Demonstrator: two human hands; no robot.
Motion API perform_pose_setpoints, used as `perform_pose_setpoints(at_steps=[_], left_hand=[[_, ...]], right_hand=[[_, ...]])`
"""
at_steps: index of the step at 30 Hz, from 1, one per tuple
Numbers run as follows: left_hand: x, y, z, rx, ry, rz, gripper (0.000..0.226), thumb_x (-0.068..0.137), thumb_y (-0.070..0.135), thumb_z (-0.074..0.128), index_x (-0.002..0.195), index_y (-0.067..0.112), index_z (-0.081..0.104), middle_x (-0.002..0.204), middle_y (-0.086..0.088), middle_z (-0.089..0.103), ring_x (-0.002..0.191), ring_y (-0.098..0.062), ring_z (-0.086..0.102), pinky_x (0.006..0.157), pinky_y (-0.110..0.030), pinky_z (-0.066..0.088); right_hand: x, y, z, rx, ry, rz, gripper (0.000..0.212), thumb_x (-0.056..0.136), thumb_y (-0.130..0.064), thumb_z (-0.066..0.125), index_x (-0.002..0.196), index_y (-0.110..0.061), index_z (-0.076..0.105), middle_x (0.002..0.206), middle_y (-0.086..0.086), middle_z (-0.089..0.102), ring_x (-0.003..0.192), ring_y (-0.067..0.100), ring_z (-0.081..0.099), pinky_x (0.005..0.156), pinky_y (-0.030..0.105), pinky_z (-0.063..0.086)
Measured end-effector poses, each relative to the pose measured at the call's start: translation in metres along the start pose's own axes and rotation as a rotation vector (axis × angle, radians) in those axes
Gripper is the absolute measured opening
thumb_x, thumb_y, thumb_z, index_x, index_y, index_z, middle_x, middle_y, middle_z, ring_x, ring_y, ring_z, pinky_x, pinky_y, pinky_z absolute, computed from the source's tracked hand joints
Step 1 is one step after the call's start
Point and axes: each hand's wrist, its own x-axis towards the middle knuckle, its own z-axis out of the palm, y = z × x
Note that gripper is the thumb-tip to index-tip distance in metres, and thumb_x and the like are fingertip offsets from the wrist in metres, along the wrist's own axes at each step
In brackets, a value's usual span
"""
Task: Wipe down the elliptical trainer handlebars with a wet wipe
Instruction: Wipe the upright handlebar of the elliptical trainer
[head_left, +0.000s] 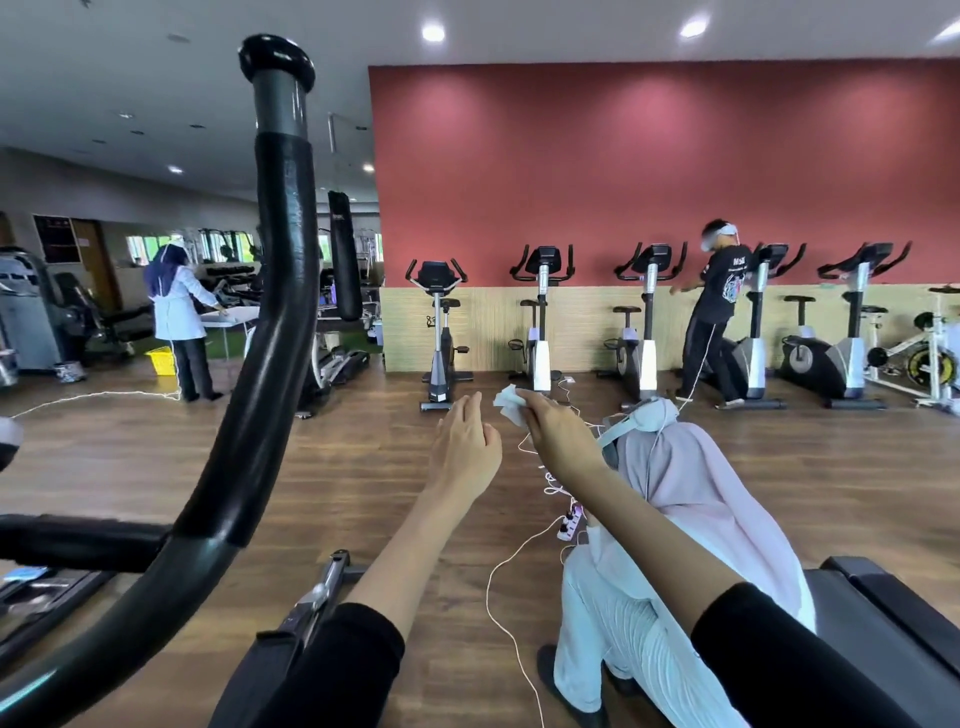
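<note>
1. The right hand (558, 434) pinches a crumpled white wet wipe (508, 402) between its fingertips, with the arm stretched forward.
2. The left hand (465, 449) is just beside it on the left, fingers loosely curled and holding nothing. It does not touch the wipe.
3. Both hands are in the air, well apart from the handlebar (283, 249). This thick black curved bar rises at the left and ends in a round cap at the top. A second black grip (78, 540) runs sideways from its lower bend.
4. Below the right arm, a person in a pale pink headscarf (691, 493) crouches on the wooden floor (363, 467), wearing a headset.
5. A power strip (569, 525) with white cables lies on the floor near that person.
6. Along the far edge of the floor, a row of exercise bikes (439, 332) stands against the red wall (623, 171). A person in a black shirt (719, 291) stands at one of them.
7. Toward the far left corner, a person in a white coat (176, 306) stands near a hanging punching bag (343, 260).
</note>
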Motion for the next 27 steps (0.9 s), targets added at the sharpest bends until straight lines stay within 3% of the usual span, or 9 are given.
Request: perform_pose_setpoints(at_steps=[10, 17, 23, 27], left_hand=[[0.091, -0.03, 0.017, 0.077, 0.039, -0.012, 0.051, 0.1, 0.019, 0.034, 0.149, 0.008, 0.027, 0.153, -0.006, 0.032, 0.141, -0.022, 0.027, 0.117, -0.036, 0.019], [0.122, -0.053, 0.015, 0.167, 0.076, -0.039, 0.051, 0.1, 0.019, 0.034, 0.148, 0.007, 0.026, 0.153, -0.01, 0.031, 0.142, -0.022, 0.025, 0.117, -0.038, 0.02], [0.149, -0.072, 0.002, 0.252, 0.153, -0.081, 0.051, 0.099, 0.019, 0.035, 0.148, 0.005, 0.028, 0.15, -0.009, 0.034, 0.139, -0.022, 0.029, 0.113, -0.041, 0.029], [0.166, -0.076, -0.008, 0.335, 0.262, -0.139, 0.05, 0.098, 0.018, 0.037, 0.146, 0.007, 0.032, 0.145, -0.008, 0.039, 0.133, -0.022, 0.037, 0.11, -0.037, 0.033]], right_hand=[[0.088, 0.015, 0.038, 0.094, 0.013, -0.014, 0.039, 0.103, -0.019, 0.037, 0.14, -0.014, 0.044, 0.129, 0.013, 0.057, 0.116, 0.033, 0.053, 0.086, 0.039, 0.042], [0.138, 0.013, 0.074, 0.243, 0.018, -0.051, 0.036, 0.102, -0.021, 0.039, 0.136, -0.017, 0.049, 0.118, 0.015, 0.064, 0.104, 0.037, 0.059, 0.078, 0.039, 0.044], [0.18, 0.006, 0.1, 0.412, -0.009, -0.125, 0.036, 0.1, -0.021, 0.04, 0.135, -0.02, 0.049, 0.11, 0.013, 0.067, 0.097, 0.036, 0.061, 0.075, 0.039, 0.047], [0.208, 0.0, 0.112, 0.522, -0.026, -0.226, 0.037, 0.102, -0.021, 0.038, 0.137, -0.02, 0.048, 0.111, 0.014, 0.067, 0.098, 0.035, 0.061, 0.072, 0.036, 0.04]])
